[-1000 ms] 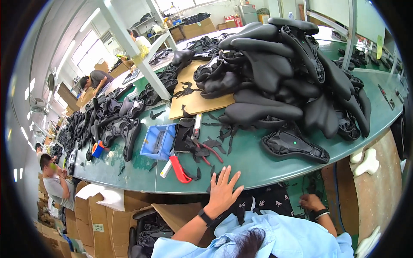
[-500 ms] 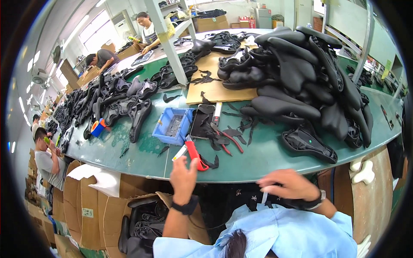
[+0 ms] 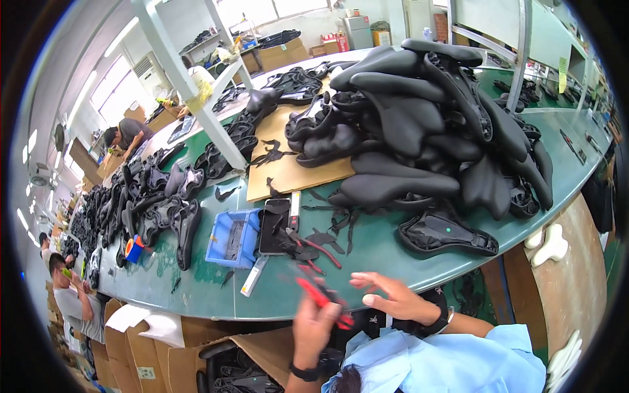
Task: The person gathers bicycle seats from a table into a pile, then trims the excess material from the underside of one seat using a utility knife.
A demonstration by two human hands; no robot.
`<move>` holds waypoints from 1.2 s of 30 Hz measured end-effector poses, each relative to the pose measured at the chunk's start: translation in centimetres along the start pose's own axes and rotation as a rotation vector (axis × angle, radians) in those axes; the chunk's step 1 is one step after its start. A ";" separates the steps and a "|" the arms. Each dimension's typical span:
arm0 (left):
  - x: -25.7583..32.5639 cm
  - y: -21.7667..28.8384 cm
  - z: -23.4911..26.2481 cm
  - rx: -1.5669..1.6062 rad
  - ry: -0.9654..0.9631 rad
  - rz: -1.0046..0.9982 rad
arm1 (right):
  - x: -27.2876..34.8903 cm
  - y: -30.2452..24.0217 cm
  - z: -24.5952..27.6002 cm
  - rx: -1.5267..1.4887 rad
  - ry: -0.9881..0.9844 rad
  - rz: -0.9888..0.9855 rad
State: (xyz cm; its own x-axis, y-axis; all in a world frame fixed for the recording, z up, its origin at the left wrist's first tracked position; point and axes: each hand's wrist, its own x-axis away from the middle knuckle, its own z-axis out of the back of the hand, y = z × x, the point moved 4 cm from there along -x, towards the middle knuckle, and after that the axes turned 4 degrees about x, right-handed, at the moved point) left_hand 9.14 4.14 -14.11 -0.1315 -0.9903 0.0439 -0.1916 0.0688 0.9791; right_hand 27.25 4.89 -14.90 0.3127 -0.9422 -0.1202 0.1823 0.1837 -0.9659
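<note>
A slim tool with a red handle (image 3: 314, 293), its far end blurred, sits in the closed fingers of the left hand (image 3: 314, 327); if that end is sharp, a careless swing could nick the right hand (image 3: 396, 301), loosely open, seemingly empty, just beside it. Beyond both hands, thin black scraps (image 3: 322, 240) on the glossy green surface (image 3: 370, 262) could tangle work; farther right, the heaped matte-black saddles (image 3: 406, 118) could slide if disturbed.
</note>
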 end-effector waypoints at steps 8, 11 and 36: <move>-1.0 -2.2 -9.1 -0.293 -0.592 0.154 | 3.7 2.1 6.7 -0.156 0.182 -0.262; -3.0 -1.7 -8.8 -0.634 -0.406 -0.029 | 8.6 1.2 12.7 -0.221 0.568 -0.328; -9.3 -1.9 -3.0 -1.022 0.199 -0.457 | 8.2 3.0 9.9 0.540 0.248 -0.195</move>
State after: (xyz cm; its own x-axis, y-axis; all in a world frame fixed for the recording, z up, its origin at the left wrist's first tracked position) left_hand 13.67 12.90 -15.80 -0.0789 -0.9052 -0.4177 0.7127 -0.3442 0.6113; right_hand 39.57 0.46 -16.51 0.0119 -0.9978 -0.0654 0.6799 0.0560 -0.7311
